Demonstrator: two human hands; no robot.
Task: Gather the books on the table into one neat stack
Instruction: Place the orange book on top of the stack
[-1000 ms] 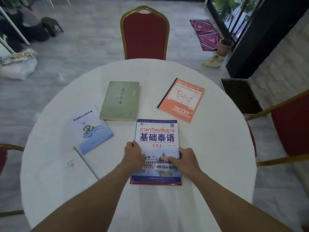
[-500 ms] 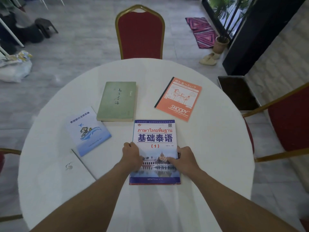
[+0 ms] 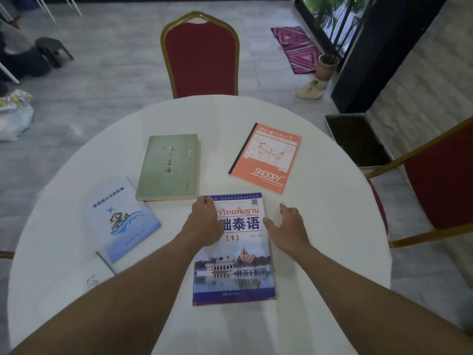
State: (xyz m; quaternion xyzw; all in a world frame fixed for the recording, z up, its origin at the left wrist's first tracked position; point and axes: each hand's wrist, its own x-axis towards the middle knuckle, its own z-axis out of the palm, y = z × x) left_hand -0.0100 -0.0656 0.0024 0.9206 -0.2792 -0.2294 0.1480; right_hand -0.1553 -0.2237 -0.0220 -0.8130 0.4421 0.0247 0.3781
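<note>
Forearms came in low from the near edge, and we read outward from there. Nearest us on the white bench point(image 3: 320, 226) lay the blue Thai textbook point(image 3: 234, 252), flat, its long axis running straight away from us. Our left hand point(image 3: 204, 224) rested on the textbook's upper left part, fingers point(image 3: 204, 201) spread loose at its far-left corner, gripping nothing. Our right hand point(image 3: 289, 226) sat just off the textbook's right edge, open, thumb toward the cover, holding nothing; whether it touched the cloth we could not tell.

Beyond the left fingers, just ahead and a shade left, lay the green book point(image 3: 169, 167), long axis also running away from us, its near edge close to the textbook's far-left corner. The left hand was plainly the nearer one for it. Further left lay the pale blue booklet point(image 3: 120, 219), tilted, overlapping a white sheet point(image 3: 102, 272) at the bench's near-left. Far right, skewed, the orange Snoopy notebook point(image 3: 266, 157) lay well apart, closer to the right hand. No stack yet, we judged; every book lay single.
</note>
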